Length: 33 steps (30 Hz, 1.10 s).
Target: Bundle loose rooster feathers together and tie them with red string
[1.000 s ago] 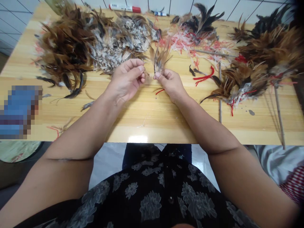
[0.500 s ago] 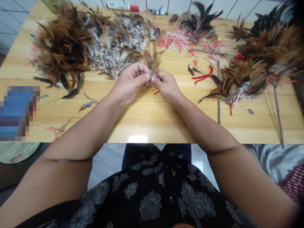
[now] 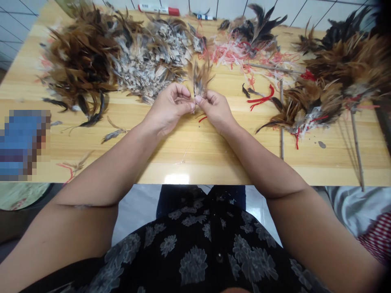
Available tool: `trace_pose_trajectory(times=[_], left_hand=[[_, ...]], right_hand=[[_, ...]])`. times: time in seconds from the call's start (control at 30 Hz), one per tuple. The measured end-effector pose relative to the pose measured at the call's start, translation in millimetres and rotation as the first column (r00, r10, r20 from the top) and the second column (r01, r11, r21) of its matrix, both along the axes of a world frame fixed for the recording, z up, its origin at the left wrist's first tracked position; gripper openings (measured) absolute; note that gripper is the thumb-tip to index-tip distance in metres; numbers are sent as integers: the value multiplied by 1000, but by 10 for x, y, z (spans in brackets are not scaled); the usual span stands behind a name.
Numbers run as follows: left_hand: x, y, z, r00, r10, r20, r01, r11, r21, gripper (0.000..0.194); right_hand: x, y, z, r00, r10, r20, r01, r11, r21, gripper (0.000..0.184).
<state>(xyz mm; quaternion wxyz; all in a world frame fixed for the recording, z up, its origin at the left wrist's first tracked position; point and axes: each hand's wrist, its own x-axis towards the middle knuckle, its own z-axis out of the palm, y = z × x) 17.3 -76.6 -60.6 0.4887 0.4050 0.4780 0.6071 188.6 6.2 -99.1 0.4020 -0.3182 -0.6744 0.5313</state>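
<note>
Between my hands, a small bunch of brown feathers (image 3: 201,75) stands with its tips pointing away from me. My right hand (image 3: 216,108) pinches the lower end of the bunch between thumb and fingers. My left hand (image 3: 172,106) is just left of it, thumb and forefinger closed together at the base of the quills; what lies in that pinch is too small to make out. A short red thread (image 3: 202,119) lies on the table just below the hands. Beyond my left hand spreads a heap of grey and white feathers (image 3: 146,69).
A pile of brown feathers (image 3: 82,61) lies at the left. Pink and white strings (image 3: 227,51) are heaped at the back. On the right are feather bundles (image 3: 308,101) and thin sticks (image 3: 281,130). A red-capped marker (image 3: 159,9) lies by the tiled wall. A blurred blue object (image 3: 23,142) is far left.
The feather bunch has shifted slightly right and more of it shows. My left hand's fingers have drawn a little away from it, while my right hand keeps its pinch.
</note>
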Motion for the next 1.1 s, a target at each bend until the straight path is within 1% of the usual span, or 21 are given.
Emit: trace_pose_trajectory(times=[0.07,0.13,0.23,0.4,0.53,0.63,0.8,0.9,1.0,1.1], left_hand=[[-51,18,-18,1000,7,8,-8,999,39,48],[-95,32,-16,1000,19,-4,-19,999,45,45],[-116,32,14,999,36,-21,-35,998,54,34],[-81,6,32,999,27,-47,-24,997,72,29],[-80,7,16,997,66,-45,-61,992,110,22],[-105,5,18,992,60,-112,-46,991,122,26],[-144,-4,45,967,-6,-255,27,997,78,34],[-129,-9,72,952,27,-305,-5,997,74,34],[-99,-10,114,951,50,-306,-35,998,54,35],[-48,-23,181,967,54,-248,-56,998,-3,38]], right_hand=[[7,-15,36,1000,-15,-9,14,998,-58,59],[15,-38,83,1000,-20,-10,19,995,-101,59],[20,-77,146,1000,-6,-8,5,992,-128,60],[27,-116,193,999,21,42,-16,993,-117,66],[49,-140,230,994,27,108,-17,996,-92,75],[61,-151,259,990,51,135,-38,995,-94,77],[62,-135,242,987,66,146,-54,995,-83,73],[61,-122,211,985,72,155,-59,994,-90,68],[59,-115,191,982,91,162,-74,991,-113,63],[49,-112,192,978,119,172,-99,987,-123,57]])
